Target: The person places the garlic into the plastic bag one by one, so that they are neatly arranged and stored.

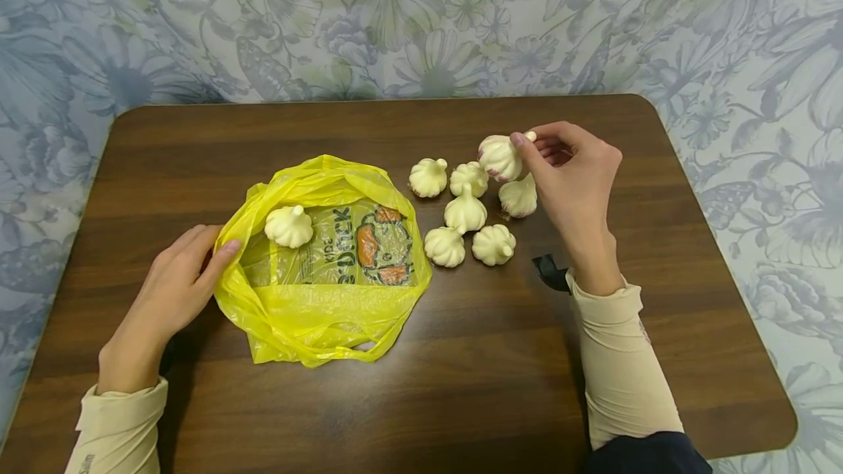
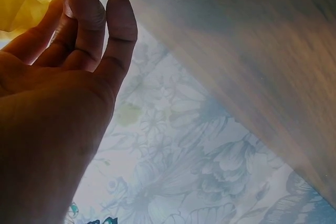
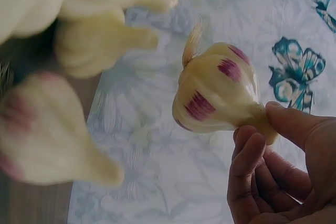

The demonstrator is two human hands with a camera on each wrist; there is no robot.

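My right hand pinches a garlic bulb by its stem, thumb against fingertips, over the back of a cluster of bulbs. In the right wrist view this held garlic bulb shows purple patches and a tuft of roots. At the left, my left hand holds the rim of a yellow plastic bag between thumb and fingers. The bag lies spread with its mouth wide, and one garlic bulb sits inside near its left edge. Printed lettering and an orange picture show on the bag's inner side.
Several more bulbs, among them one garlic bulb, lie close together just right of the bag. A black strap hangs by the right wrist. The brown wooden table backs onto a flowered wall.
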